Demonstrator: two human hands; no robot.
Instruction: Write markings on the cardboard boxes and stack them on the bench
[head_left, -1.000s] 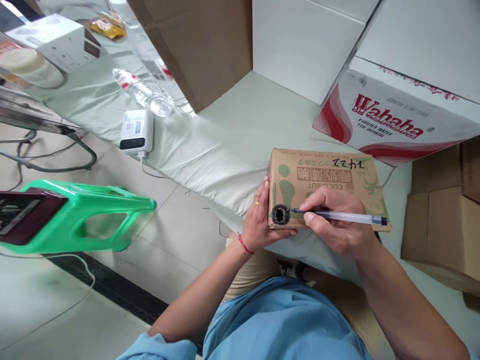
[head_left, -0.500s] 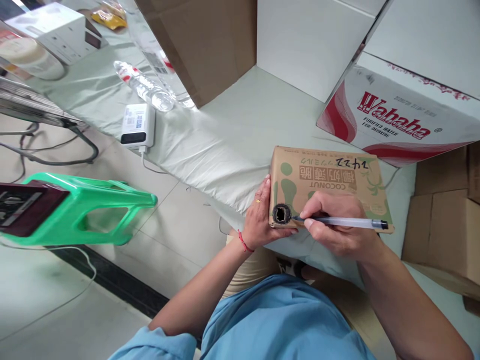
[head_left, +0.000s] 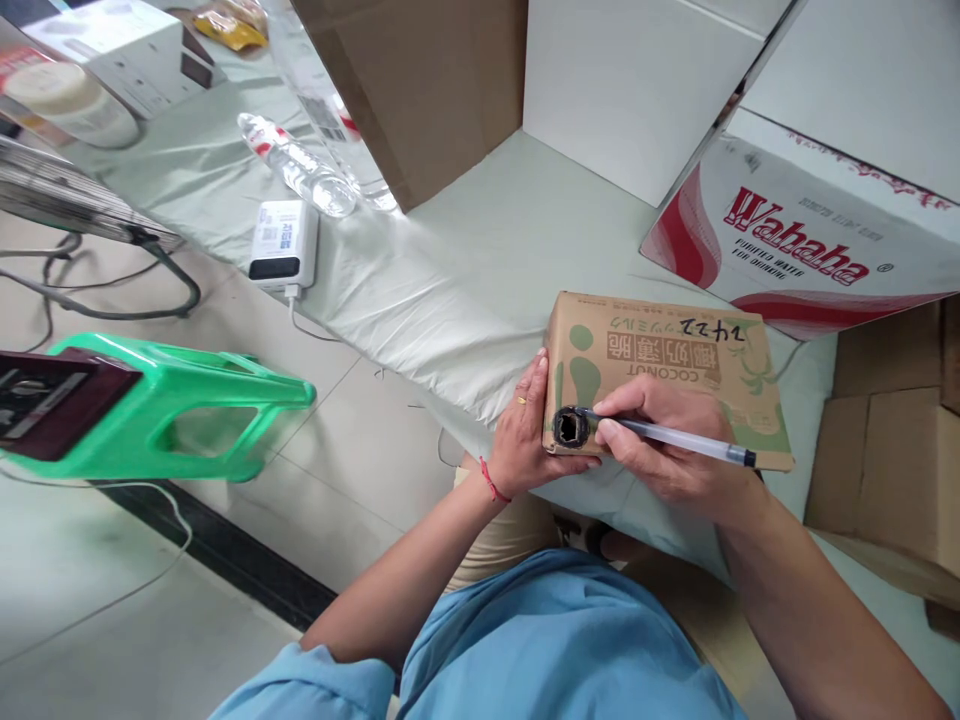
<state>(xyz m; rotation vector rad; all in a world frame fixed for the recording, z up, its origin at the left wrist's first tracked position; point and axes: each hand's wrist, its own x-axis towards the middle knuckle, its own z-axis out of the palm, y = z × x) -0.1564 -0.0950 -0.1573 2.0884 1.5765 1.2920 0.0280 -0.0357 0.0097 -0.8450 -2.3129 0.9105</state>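
A brown cardboard box (head_left: 637, 320) with green print and the handwritten number 2422 lies on the cloth-covered table in front of me. Near its lower left corner is a hole (head_left: 571, 428) ringed with black ink. My left hand (head_left: 525, 425) grips that corner, fingers along the left side and thumb along the near edge. My right hand (head_left: 667, 440) pinches a pen (head_left: 686, 440) with a clear barrel and a black end. The pen's tip meets the upper right part of the black ring.
A white and red Wahaha water carton (head_left: 802, 230) stands at the right. Behind are a brown cardboard panel (head_left: 427, 90) and white boxes (head_left: 600, 90). A power bank (head_left: 283, 245) with a cable and a water bottle (head_left: 300, 170) lie left; a green stool (head_left: 172, 410) stands on the floor.
The pen tip has shifted from the right side of the ring to its upper right, and the barrel now slants more. My left hand keeps its hold on the box.
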